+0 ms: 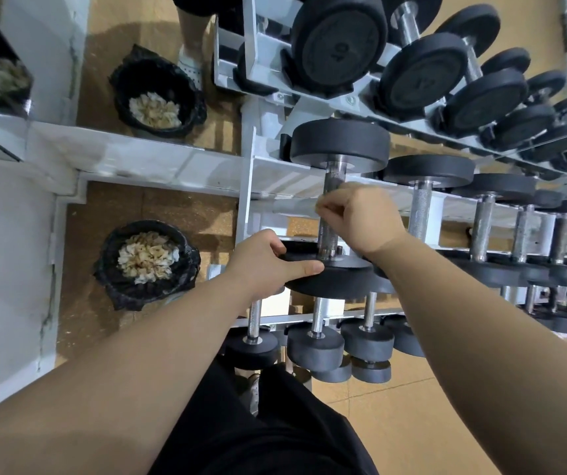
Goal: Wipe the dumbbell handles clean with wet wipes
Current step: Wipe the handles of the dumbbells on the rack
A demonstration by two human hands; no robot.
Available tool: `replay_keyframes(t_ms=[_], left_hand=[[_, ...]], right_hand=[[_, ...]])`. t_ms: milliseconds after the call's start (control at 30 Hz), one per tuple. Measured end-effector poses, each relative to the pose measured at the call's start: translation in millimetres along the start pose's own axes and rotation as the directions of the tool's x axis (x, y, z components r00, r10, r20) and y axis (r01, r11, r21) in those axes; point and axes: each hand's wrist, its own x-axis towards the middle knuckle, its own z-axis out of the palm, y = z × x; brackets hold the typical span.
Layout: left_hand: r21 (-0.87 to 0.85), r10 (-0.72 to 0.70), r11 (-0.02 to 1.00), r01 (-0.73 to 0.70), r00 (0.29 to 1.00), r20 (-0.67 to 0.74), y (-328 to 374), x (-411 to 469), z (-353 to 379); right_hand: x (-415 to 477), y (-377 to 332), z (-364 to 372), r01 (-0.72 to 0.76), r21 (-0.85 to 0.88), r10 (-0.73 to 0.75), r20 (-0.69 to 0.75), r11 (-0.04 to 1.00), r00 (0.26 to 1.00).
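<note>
Two hands on the leftmost dumbbell (338,145) of the white rack's (265,180) middle tier, where it lies with its knurled steel handle (334,176) running away from me. I have the left hand (268,262) gripping the near black plate (340,282), thumb and fingers clamped on its edge. I have the right hand (360,221) wrapped round the handle about midway, fingers curled tight against it. A pale scrap (320,209) shows at the fingertips, too small for me to call. More dumbbells sit along the same tier to the right and on the tier below. A black-bagged bin (148,262) of crumpled pale wads stands on the floor, left of the rack. The mirror (131,25) behind repeats rack and bin.
</note>
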Motion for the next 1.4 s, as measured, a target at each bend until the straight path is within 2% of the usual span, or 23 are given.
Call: replay_keyframes(t_ms=[67,133,167,233,300,367,433,533,600,667,733,833,900,967,1100,1167,1233,1367,1400], left_hand=[[-0.037,0.024,0.999,-0.023,0.999,0.037,-0.6,-1.6,-1.2],[-0.094,0.037,0.995,-0.032,0.998,0.044,0.1,-3.3,-0.4],[-0.083,0.050,0.995,-0.048,0.998,0.027,1.7,-4.6,2.3],[0.016,0.114,0.993,-0.113,0.990,-0.077,5.0,-6.1,12.5],[0.055,0.187,0.982,-0.180,0.959,-0.211,9.6,-9.0,26.9],[0.073,0.254,0.967,-0.243,0.922,-0.292,15.5,-11.8,45.7],[0.081,0.235,0.972,-0.221,0.902,-0.361,23.6,-9.9,64.8],[-0.010,0.010,1.000,-0.017,0.885,-0.466,36.4,2.4,85.2],[0.026,-0.040,0.998,0.064,0.844,-0.534,39.3,9.2,93.4],[0.071,-0.007,0.996,0.059,0.816,-0.578,38.6,11.6,96.9],[0.074,0.013,0.997,0.038,0.805,-0.594,35.5,12.6,96.9],[0.059,0.036,0.998,0.001,0.790,-0.613,32.1,16.1,97.4],[0.032,0.034,0.999,-0.017,0.762,-0.646,31.9,16.9,99.2],[-0.007,0.017,1.000,-0.029,0.756,-0.654,32.0,16.6,99.1],[-0.096,0.017,0.989,-0.113,0.730,-0.683,32.2,12.6,94.9],[-0.135,-0.002,0.984,-0.121,0.739,-0.674,32.0,12.0,94.2],[-0.131,-0.011,0.986,-0.099,0.756,-0.654,32.6,11.1,94.0],[-0.108,0.005,0.989,-0.098,0.766,-0.643,32.0,11.2,95.8],[-0.109,0.000,0.990,-0.091,0.769,-0.639,32.3,11.2,95.4]], right_hand=[[-16.9,5.0,-4.0,0.008,0.161,-0.043,0.214,0.987,0.976],[-20.2,14.8,-5.9,0.010,0.228,-0.082,0.306,0.974,0.948],[-17.6,18.1,-5.8,0.026,0.237,-0.095,0.285,0.971,0.954],[-7.1,19.9,-4.3,0.021,0.261,-0.058,0.138,0.965,0.989],[5.3,21.1,-1.2,-0.098,0.409,0.119,-0.027,0.907,0.993],[10.1,22.4,4.0,-0.175,0.613,0.270,-0.065,0.770,0.961],[1.3,25.1,12.0,-0.180,0.716,0.280,-0.022,0.674,0.960],[-29.2,37.9,18.7,-0.157,0.759,0.120,0.105,0.632,0.987],[-45.4,48.6,22.3,-0.168,0.762,0.041,0.183,0.625,0.982],[-47.5,54.8,25.5,-0.151,0.769,0.022,0.176,0.621,0.984],[-37.6,54.6,29.0,-0.104,0.785,0.044,0.097,0.610,0.994],[-8.0,54.7,37.0,-0.115,0.851,0.232,-0.008,0.512,0.973],[8.9,59.0,39.6,-0.117,0.897,0.298,-0.016,0.425,0.954],[9.7,62.4,42.3,-0.094,0.929,0.254,0.001,0.357,0.967],[-28.3,71.2,57.0,-0.161,0.901,0.005,0.174,0.403,0.985],[-41.9,74.0,63.8,-0.204,0.923,-0.059,0.235,0.325,0.970],[-38.3,72.8,63.1,-0.184,0.951,-0.048,0.202,0.249,0.978],[-1.1,66.8,55.2,-0.125,0.991,0.154,0.115,0.053,0.981],[7.5,65.9,54.2,-0.117,0.993,0.182,0.109,0.032,0.977]])
